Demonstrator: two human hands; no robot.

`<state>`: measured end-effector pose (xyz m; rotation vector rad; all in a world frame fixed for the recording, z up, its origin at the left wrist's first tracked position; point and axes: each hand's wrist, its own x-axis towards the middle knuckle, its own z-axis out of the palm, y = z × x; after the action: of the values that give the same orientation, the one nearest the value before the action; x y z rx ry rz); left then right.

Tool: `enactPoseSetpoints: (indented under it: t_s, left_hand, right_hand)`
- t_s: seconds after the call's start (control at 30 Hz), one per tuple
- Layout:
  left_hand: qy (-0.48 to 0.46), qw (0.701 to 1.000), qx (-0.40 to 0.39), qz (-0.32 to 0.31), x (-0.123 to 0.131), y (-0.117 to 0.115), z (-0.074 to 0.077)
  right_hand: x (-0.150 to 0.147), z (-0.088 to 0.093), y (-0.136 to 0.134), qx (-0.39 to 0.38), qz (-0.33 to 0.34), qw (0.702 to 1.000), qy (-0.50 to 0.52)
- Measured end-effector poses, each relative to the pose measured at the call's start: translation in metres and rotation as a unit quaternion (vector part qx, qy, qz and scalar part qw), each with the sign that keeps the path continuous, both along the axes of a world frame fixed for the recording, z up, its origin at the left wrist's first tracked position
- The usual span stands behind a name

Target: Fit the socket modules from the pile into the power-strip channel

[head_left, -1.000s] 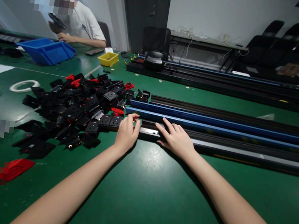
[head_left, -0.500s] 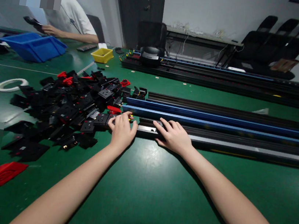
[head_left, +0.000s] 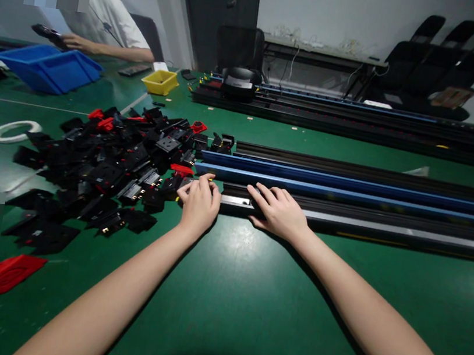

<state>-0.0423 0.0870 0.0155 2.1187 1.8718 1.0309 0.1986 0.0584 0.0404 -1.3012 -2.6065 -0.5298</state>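
My left hand (head_left: 200, 203) sits at the left end of a long black rail (head_left: 388, 229), fingers curled round a black socket module (head_left: 174, 185) there. My right hand (head_left: 280, 212) lies flat on the same rail just to the right, fingers stretched out over its top. A big pile of black socket modules (head_left: 111, 163) with a few red ones spreads to the left of my left hand. Two blue rails (head_left: 349, 194) lie just behind the black one.
More long rails (head_left: 359, 123) run along the far side of the green table (head_left: 225, 293). A blue bin (head_left: 45, 65), a yellow bin (head_left: 160, 81) and a white tape ring (head_left: 12, 131) stand at the left. Another person (head_left: 108, 24) works at the far left. A red part (head_left: 14, 272) lies near left.
My left hand's fingers have curled in from lying flat and closed on the module at the rail's end. My right hand has stayed on the rail.
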Motion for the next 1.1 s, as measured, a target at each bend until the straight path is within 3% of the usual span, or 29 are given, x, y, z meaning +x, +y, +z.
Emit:
enactPoseSetpoints:
  t_s: [0.5,0.7,0.83,1.1]
  left_hand:
    - [-0.086,0.995,0.027,-0.033,-0.002,0.000,0.001]
    - [-0.199,0.974,0.051,-0.094,0.000,-0.001,-0.004]
    - [-0.227,0.966,0.109,-0.057,-0.002,0.003,-0.005]
    - [-0.274,0.960,0.065,-0.003,-0.006,0.011,-0.002]
  right_hand:
    - [0.000,-0.001,0.000,-0.002,0.001,1.000,0.006]
    - [0.000,-0.001,0.000,-0.006,-0.002,1.000,0.006]
    - [0.000,-0.001,0.001,-0.007,0.000,1.000,0.003]
    - [0.001,-0.001,0.001,-0.009,0.004,1.000,0.004]
